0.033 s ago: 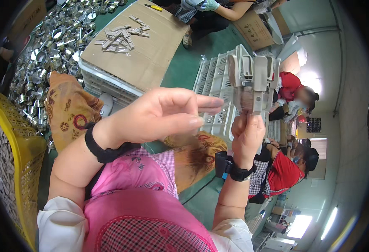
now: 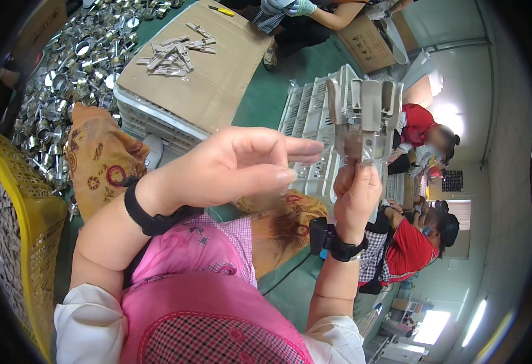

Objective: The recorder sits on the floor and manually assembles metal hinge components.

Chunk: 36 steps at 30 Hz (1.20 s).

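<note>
My left hand (image 2: 229,167) is raised in the middle, its thumb and front fingers stretched rightward and apart, with nothing visible between them. To its right, my right hand (image 2: 357,194) is closed around the lower end of an upright cluster of beige-grey plastic clip-like pieces (image 2: 370,106). The cluster's left side and lower part are blurred, and my fingers hide its bottom end. The left fingertips point toward the cluster with a gap between. Several similar loose pieces (image 2: 172,54) lie in a heap on a cardboard sheet (image 2: 217,82) at the upper left.
The cardboard tops a white plastic crate (image 2: 157,121). Many shiny metal parts (image 2: 84,79) are piled at far left, above a yellow basket (image 2: 41,236) of grey pieces. White slotted crates (image 2: 308,112) stand behind the cluster. Co-workers (image 2: 414,242) sit at right; a gloved person (image 2: 302,7) works at the top.
The cluster in my right hand has tilted slightly, so its upper ends show differently. My left hand has shifted a touch to the right; everything else looks the same.
</note>
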Tool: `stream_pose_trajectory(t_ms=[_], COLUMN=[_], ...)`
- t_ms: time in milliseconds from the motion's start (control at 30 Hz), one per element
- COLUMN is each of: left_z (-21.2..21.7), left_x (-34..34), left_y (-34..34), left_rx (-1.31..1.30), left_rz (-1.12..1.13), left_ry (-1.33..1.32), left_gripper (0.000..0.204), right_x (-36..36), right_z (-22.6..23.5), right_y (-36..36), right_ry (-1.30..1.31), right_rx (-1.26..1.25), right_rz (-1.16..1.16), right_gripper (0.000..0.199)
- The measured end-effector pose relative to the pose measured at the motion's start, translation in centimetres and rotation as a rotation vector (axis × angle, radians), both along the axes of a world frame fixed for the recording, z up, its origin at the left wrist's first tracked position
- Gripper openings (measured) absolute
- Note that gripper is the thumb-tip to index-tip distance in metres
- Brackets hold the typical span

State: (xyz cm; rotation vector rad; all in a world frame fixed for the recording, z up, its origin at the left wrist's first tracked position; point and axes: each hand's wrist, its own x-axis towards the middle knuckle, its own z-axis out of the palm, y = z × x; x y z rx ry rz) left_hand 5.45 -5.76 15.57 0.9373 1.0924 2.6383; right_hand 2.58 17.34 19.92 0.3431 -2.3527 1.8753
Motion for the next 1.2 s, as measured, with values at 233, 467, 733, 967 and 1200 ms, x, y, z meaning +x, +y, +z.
stream_pose_trajectory(t_ms=[233, 467, 733, 967, 1200], left_z=[-0.1, -0.8, -2.0, -1.3, -1.3], left_x=[-0.8, -1.3, -1.9, -2.1, -1.2], left_y=[0.8, 2.4, 2.7, 1.0, -1.5], left_rx=[-0.092, -0.242, -0.164, -0.188, -0.235], left_rz=[0.077, 0.199, 0.228, 0.174, 0.134], left_ry=[0.014, -0.104, -0.233, -0.164, -0.119], left_gripper=[0.015, 0.011, 0.012, 0.013, 0.013], right_x=[-0.9, -1.5, 0.0, -0.5, -1.6], right_z=[-1.5, -3.3, -3.9, -1.8, -1.0], right_y=[-0.7, -1.8, -2.6, -2.4, -0.8], right_ry=[0.586, 0.828, 0.198, -0.558, -0.636], right_rx=[0.717, 1.027, 0.342, -0.583, -0.750], right_rz=[-0.200, -0.244, 0.044, 0.485, 0.362], right_gripper=[0.020, 0.004, 0.023, 0.031, 0.029])
